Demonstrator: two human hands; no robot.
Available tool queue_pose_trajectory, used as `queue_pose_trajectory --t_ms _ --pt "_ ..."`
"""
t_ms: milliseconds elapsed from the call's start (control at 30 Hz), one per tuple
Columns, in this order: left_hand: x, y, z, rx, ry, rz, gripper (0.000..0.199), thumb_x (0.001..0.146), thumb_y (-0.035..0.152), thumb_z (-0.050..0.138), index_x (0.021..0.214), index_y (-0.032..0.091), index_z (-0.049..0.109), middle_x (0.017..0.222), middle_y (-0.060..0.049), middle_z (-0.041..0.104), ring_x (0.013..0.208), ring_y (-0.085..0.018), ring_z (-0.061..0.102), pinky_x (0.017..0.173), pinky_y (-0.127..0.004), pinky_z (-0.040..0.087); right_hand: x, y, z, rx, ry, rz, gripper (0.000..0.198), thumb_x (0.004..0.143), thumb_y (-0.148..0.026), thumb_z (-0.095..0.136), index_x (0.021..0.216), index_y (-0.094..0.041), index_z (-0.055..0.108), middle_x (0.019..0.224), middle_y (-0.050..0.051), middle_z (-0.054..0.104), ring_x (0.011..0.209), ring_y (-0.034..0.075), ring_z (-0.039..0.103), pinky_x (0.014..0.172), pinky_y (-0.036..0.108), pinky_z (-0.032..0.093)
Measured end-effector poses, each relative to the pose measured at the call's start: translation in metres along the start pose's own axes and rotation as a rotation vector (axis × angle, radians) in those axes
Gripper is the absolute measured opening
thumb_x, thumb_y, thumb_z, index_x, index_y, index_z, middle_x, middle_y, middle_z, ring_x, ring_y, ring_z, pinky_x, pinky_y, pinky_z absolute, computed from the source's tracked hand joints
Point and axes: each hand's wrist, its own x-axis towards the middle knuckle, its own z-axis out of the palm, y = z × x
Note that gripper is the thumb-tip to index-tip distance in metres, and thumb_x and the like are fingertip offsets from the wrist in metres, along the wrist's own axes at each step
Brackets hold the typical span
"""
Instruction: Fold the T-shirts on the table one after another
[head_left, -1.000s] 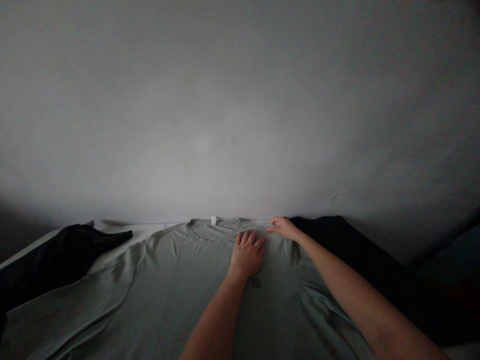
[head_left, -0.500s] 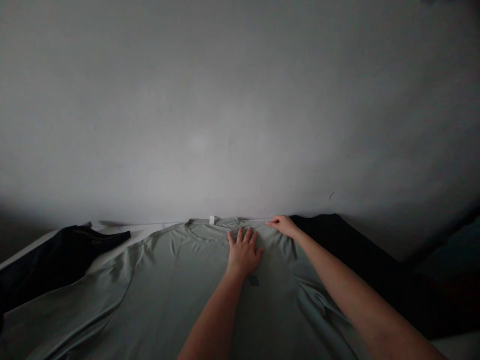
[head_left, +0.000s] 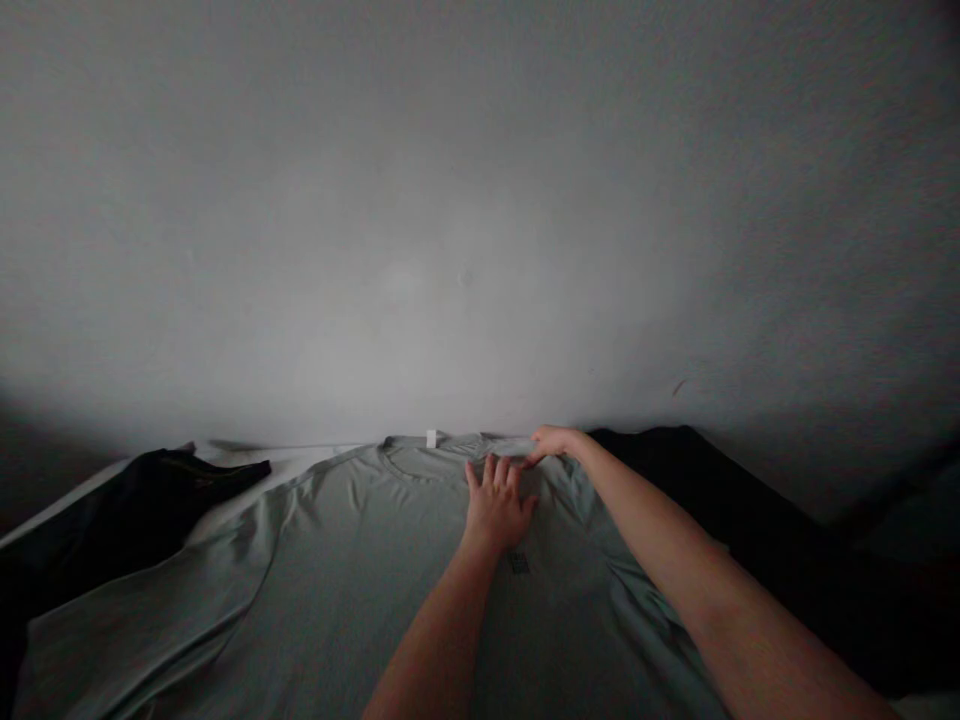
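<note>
A grey-green T-shirt (head_left: pixel 360 600) lies spread out, its neckline towards the wall and a white label at the collar. My left hand (head_left: pixel 498 512) rests flat on the upper chest of the shirt, fingers spread, just below the right side of the neckline. Beyond it, my right hand (head_left: pixel 556 443) has its fingers closed at the shirt's right shoulder edge, pinching the fabric. Part of its fingertips is hard to see. A small dark square print (head_left: pixel 518 563) shows on the chest below my left hand.
A plain grey wall (head_left: pixel 465 220) rises right behind the shirt. A black garment (head_left: pixel 127 510) lies to the left, partly over a pale surface (head_left: pixel 292 457). Dark cloth (head_left: pixel 675 480) lies to the right, under my right forearm.
My right hand has turned, its fingers now pointing down onto the shoulder and closer to my left hand. My left hand stays flat on the shirt. The view has shifted slightly.
</note>
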Motion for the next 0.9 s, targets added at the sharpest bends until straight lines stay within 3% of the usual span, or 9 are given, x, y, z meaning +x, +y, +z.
queue_pose_trajectory --t_ms 100,200,300,400,533,600,667,800,900 --pt "0.0 -0.001 0.001 -0.007 -0.008 0.015 0.051 0.093 0.051 0.035 0.135 0.024 0.048 0.148 -0.01 0.045 0.141 -0.034 0.03 0.112 -0.072 0.016 -0.002 0.0 -0.004 -0.007 -0.049 0.058 0.025 0.058 -0.031 0.081 0.065 -0.011 0.069 0.059 0.002 0.062 0.059 0.015 0.052 0.06 0.027 0.043" --pt "-0.001 -0.003 0.001 -0.017 -0.026 0.025 0.05 0.094 0.051 0.034 0.135 0.027 0.05 0.149 -0.009 0.044 0.142 -0.035 0.029 0.111 -0.074 0.015 -0.006 0.003 -0.004 -0.046 0.048 0.08 0.023 0.066 -0.033 0.076 0.067 -0.012 0.066 0.057 -0.001 0.058 0.059 0.013 0.048 0.06 0.025 0.04" --pt "-0.001 -0.004 0.001 -0.021 -0.035 0.024 0.05 0.094 0.052 0.033 0.136 0.031 0.049 0.152 -0.008 0.04 0.143 -0.036 0.026 0.11 -0.074 0.013 -0.009 0.004 0.0 -0.098 0.156 0.078 0.019 0.074 -0.029 0.071 0.074 -0.011 0.066 0.065 0.001 0.063 0.065 0.013 0.053 0.064 0.024 0.043" --pt "0.0 -0.004 0.002 -0.017 -0.043 0.026 0.051 0.094 0.054 0.031 0.139 0.035 0.046 0.154 -0.007 0.037 0.143 -0.036 0.025 0.11 -0.074 0.013 -0.017 -0.003 0.011 -0.166 0.291 0.069 0.019 0.08 -0.022 0.066 0.094 -0.009 0.067 0.093 0.011 0.07 0.086 0.019 0.061 0.079 0.027 0.046" --pt "0.002 -0.005 0.003 -0.018 -0.043 0.021 0.053 0.093 0.053 0.031 0.141 0.032 0.042 0.154 -0.007 0.037 0.144 -0.035 0.026 0.112 -0.073 0.012 -0.041 -0.016 0.045 -0.318 0.457 -0.075 0.035 0.093 -0.02 0.043 0.122 -0.014 0.06 0.132 0.017 0.057 0.122 0.024 0.051 0.105 0.038 0.037" --pt "0.002 -0.006 0.003 -0.04 -0.036 0.013 0.053 0.094 0.047 0.031 0.143 0.029 0.041 0.153 -0.006 0.039 0.143 -0.034 0.027 0.113 -0.072 0.012 -0.057 -0.016 0.062 -0.416 0.41 -0.183 0.042 0.097 -0.025 0.033 0.132 -0.018 0.056 0.142 0.012 0.05 0.132 0.023 0.044 0.111 0.039 0.033" --pt "0.002 -0.007 0.002 -0.069 -0.033 0.002 0.051 0.095 0.041 0.031 0.143 0.028 0.041 0.153 -0.005 0.04 0.143 -0.032 0.028 0.114 -0.07 0.012 -0.072 -0.007 0.069 -0.496 0.315 -0.177 0.048 0.099 -0.034 0.03 0.142 -0.02 0.047 0.152 0.009 0.039 0.14 0.023 0.034 0.115 0.041 0.028" --pt "0.003 -0.007 0.001 -0.099 -0.051 -0.044 0.05 0.093 0.038 0.034 0.141 0.025 0.044 0.154 -0.006 0.038 0.144 -0.03 0.027 0.117 -0.065 0.011 -0.094 0.019 0.056 -0.578 0.219 0.079 0.058 0.099 -0.049 0.026 0.151 -0.027 0.028 0.159 0.005 0.022 0.146 0.026 0.019 0.118 0.05 0.017" --pt "0.008 -0.009 -0.004 -0.126 -0.119 -0.065 0.052 0.091 0.042 0.04 0.141 0.025 0.045 0.155 -0.005 0.036 0.145 -0.03 0.024 0.117 -0.064 0.01 -0.097 0.029 0.043 -0.622 0.217 0.178 0.058 0.098 -0.049 0.023 0.152 -0.028 0.028 0.16 0.007 0.018 0.146 0.028 0.016 0.116 0.055 0.015"
